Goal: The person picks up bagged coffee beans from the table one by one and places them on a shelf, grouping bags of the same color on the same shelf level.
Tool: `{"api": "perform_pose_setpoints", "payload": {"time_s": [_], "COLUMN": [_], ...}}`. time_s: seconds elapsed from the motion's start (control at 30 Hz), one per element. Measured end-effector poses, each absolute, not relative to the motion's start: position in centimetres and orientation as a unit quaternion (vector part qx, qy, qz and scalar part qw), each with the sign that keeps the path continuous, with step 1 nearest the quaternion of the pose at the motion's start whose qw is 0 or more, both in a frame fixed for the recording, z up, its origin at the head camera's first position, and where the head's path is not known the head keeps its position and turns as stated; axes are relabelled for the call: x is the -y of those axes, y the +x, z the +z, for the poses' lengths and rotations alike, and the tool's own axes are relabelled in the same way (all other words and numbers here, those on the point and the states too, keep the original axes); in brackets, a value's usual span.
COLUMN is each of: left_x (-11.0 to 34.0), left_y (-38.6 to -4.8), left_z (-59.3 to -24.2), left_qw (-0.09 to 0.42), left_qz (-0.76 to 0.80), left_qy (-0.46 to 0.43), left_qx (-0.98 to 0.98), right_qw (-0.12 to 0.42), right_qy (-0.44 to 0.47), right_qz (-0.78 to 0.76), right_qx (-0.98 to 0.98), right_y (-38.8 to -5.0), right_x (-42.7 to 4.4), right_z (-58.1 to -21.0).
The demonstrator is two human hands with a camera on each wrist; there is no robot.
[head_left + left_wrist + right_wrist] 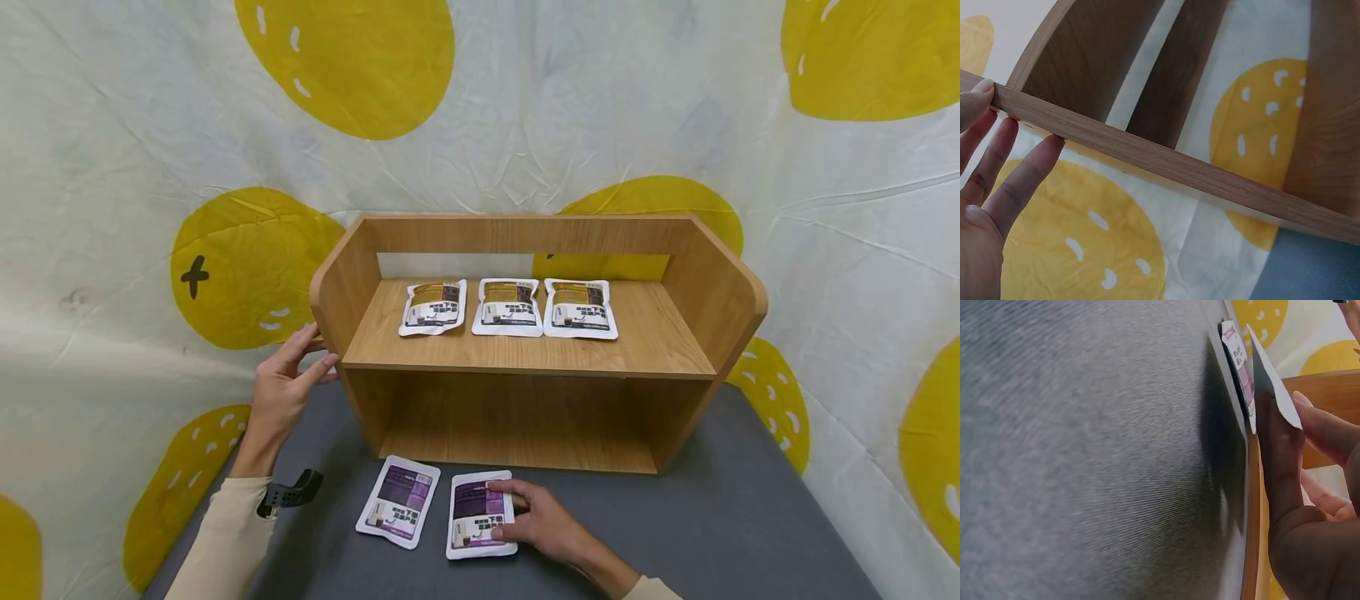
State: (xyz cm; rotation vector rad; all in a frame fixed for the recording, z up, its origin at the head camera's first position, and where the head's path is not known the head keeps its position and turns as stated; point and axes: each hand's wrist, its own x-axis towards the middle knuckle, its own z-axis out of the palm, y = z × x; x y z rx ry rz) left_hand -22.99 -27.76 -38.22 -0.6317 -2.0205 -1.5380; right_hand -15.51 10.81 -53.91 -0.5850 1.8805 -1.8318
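A wooden two-tier shelf [525,360] stands on the table. My left hand [283,385] holds its left side panel, the thumb on the front edge and the fingertips against the outer face, as the left wrist view shows [997,187]. In front of the shelf, my right hand [542,521] pinches a white-edged purple pouch [468,508] by its right side. The right wrist view shows this pouch [1266,372] tilted between thumb and fingers, raised off the cloth. Another purple pouch [399,502] lies to its left, slightly turned.
On the upper tier, three yellow-brown and white pouches lie in a row: one at left [433,308], one in the middle [507,308], one at right [580,310]. Grey cloth [750,517] covers the table. A white curtain [525,108] with yellow shapes hangs behind.
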Motion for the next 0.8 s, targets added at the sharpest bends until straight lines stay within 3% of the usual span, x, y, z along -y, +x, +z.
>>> {"api": "perform_pose_setpoints", "payload": {"time_s": [0.33,0.8], "left_x": [27.7,27.7], "left_y": [-22.9,-23.0], "left_z": [-38.2,-38.2], "left_qw": [0.262,0.265], "left_qz": [-0.560,-0.564], "left_qy": [-0.224,-0.232], "left_qx": [0.754,0.746], "right_qw": [0.265,0.238], "right_qy": [-0.213,-0.167], "right_qz": [-0.704,-0.705], "right_qx": [-0.624,-0.647], "right_y": [-15.6,-15.8], "right_x": [-10.5,-9.6], "right_z": [-53.1,-52.8]}}
